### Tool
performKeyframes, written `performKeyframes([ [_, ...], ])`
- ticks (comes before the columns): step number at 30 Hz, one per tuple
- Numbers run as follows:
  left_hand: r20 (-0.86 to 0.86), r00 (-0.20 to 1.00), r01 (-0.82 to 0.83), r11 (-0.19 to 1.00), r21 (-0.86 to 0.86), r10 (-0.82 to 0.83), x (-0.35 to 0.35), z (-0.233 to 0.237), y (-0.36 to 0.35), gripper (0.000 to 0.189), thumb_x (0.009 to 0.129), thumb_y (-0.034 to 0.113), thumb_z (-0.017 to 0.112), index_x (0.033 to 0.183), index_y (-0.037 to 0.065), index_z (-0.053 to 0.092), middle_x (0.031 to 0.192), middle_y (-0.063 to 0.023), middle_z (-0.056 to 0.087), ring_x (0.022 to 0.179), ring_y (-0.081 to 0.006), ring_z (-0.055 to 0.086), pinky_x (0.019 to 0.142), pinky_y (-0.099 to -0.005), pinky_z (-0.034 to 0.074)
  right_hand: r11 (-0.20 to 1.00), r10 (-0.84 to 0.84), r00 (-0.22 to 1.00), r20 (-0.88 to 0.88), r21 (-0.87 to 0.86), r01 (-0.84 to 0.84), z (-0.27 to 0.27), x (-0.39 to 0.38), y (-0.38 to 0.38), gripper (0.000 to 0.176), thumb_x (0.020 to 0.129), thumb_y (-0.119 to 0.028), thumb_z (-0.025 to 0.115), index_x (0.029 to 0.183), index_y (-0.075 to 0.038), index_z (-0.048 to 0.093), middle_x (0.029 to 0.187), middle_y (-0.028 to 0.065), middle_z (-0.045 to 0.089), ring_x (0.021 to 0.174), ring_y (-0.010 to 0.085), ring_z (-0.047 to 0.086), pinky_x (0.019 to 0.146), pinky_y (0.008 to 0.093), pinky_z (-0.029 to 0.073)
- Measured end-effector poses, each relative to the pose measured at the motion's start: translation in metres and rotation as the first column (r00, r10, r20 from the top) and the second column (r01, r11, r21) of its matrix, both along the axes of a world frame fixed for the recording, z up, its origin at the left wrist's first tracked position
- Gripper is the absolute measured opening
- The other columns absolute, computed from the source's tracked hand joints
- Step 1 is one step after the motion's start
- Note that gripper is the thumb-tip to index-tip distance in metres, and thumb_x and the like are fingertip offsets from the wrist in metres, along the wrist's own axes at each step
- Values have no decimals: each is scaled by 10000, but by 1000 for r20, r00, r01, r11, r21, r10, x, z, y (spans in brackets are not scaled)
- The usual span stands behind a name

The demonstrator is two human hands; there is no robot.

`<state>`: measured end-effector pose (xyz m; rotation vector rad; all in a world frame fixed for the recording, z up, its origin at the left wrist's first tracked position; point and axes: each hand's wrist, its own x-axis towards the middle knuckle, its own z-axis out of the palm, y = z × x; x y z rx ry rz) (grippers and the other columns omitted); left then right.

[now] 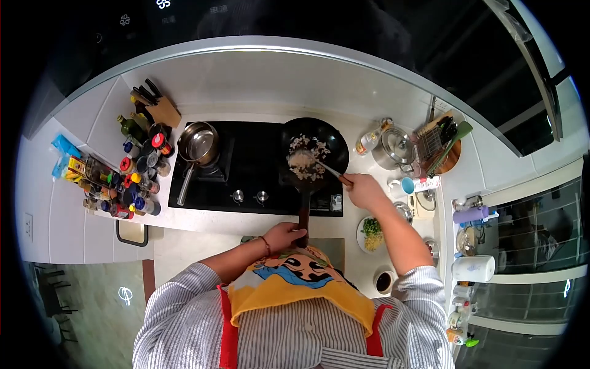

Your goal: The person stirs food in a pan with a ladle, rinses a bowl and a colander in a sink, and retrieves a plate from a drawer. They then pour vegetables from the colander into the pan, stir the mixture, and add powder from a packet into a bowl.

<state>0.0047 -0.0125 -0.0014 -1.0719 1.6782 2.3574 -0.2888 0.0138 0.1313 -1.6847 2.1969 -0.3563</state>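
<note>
Nearest, at the bottom of the frame, striped sleeves and a yellow apron are filling the view. Just beyond, left of centre, the left hand is curling closed around the end of the wok's long dark handle. To the right, a small bowl of dark sauce and a plate of chopped greens are sitting on the white desk. Above them, the right hand is gripping the wooden end of a spatula, whose blade is lying in the rice. The rice is sitting inside the black wok, on the right side of the stove at centre frame. A steel saucepan is standing on the stove's left side. Farther off, a knife block is standing at upper left, and a lidded pot is sitting just right of the wok.
</note>
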Motion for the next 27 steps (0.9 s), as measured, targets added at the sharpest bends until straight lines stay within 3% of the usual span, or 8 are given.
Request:
performKeyframes([
  [2,11,1000,2,1000,10,-2,2,9,-1,329,1052,253,594,1235,-10,668,1067,-65,732,959,-142,688,864,-278,552,981,126,982,-138,167,-102,63,12,15,332,862,-93,621,1176,-54,721,1017,227,727,986,394,690,886,473,559],
  [5,43,999,27,1000,10,-27,3,12,-3,343,1039,245,613,1257,-15,664,1080,-68,734,963,-148,690,870,-282,551,942,197,945,-262,318,-109,96,16,28,352,861,-74,610,1198,-65,708,994,231,723,979,390,693,878,477,561],
  [9,5,999,43,999,-30,-43,4,21,2,354,1027,237,631,1272,-17,659,1094,-79,736,970,-157,691,891,-294,547,976,151,947,-283,197,-97,30,2,18,377,859,-74,609,1228,-73,685,973,235,712,961,394,693,868,483,561],
  [12,-29,999,40,999,-31,-41,4,11,0,335,1028,233,631,1252,-14,665,1095,-86,735,979,-161,691,913,-298,542,997,0,979,-202,71,15,-1,-12,16,382,869,-92,608,1247,-69,658,955,258,694,943,428,681,856,492,560],
  [20,-48,996,80,997,8,-80,5,5,-1,306,1040,223,618,1235,-11,653,1111,-84,722,1004,-163,684,932,-299,538,928,-235,940,247,-229,293,-95,7,83,451,865,-43,628,1315,-63,646,1083,249,709,989,437,675,885,487,554],
  [22,-73,997,45,992,120,-37,2,-7,-2,386,1017,274,660,1285,-2,631,1072,-64,727,966,-142,678,852,-284,540,918,-290,919,266,-195,346,-122,17,91,506,842,-35,639,1347,-76,626,1112,251,698,1019,440,666,913,476,548],
  [25,-22,1000,22,980,195,-18,-2,-14,-2,269,1045,192,604,1224,-2,653,1152,-85,699,1025,-171,676,931,-302,542,904,-294,916,271,-233,359,-141,43,94,626,798,-53,649,1418,-88,570,1196,251,669,1069,431,658,933,445,538],
  [27,-26,1000,13,975,221,-7,-4,-8,-3,256,1039,176,606,1218,-1,654,1135,-76,698,1026,-165,674,921,-301,544,880,-383,880,282,-178,440,-118,64,88,601,807,-42,623,1404,-95,579,1194,249,667,1088,437,644,941,473,530],
])
